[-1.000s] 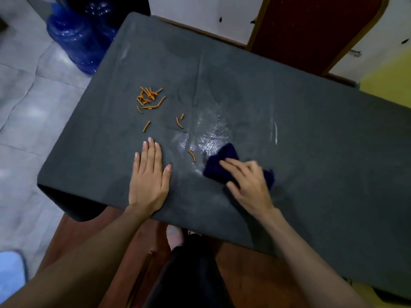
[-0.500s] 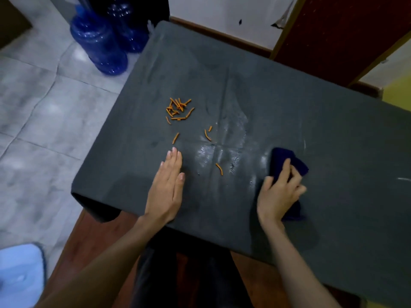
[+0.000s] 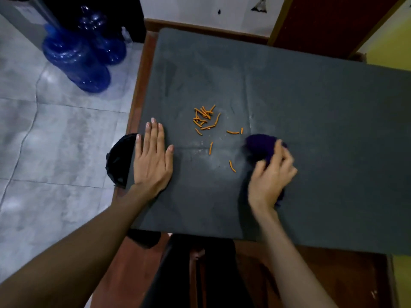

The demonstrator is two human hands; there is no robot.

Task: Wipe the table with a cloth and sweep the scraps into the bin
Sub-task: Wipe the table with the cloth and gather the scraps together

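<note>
Right hand [image 3: 270, 174] on cloth [image 3: 260, 146] (scraps [image 3: 205, 118] beside)

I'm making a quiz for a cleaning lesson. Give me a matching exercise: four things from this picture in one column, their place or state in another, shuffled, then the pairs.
1. left hand
2. right hand
3. orange scraps
4. blue water jugs

A. on the floor left of the table
B. gripping the dark blue cloth
C. scattered on the grey tabletop
D. flat, palm down, near the table's left edge

Pairs: 1-D, 2-B, 3-C, 4-A

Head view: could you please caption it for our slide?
Right hand wipes purple cloth toward orange scraps; left hand lies flat.
</note>
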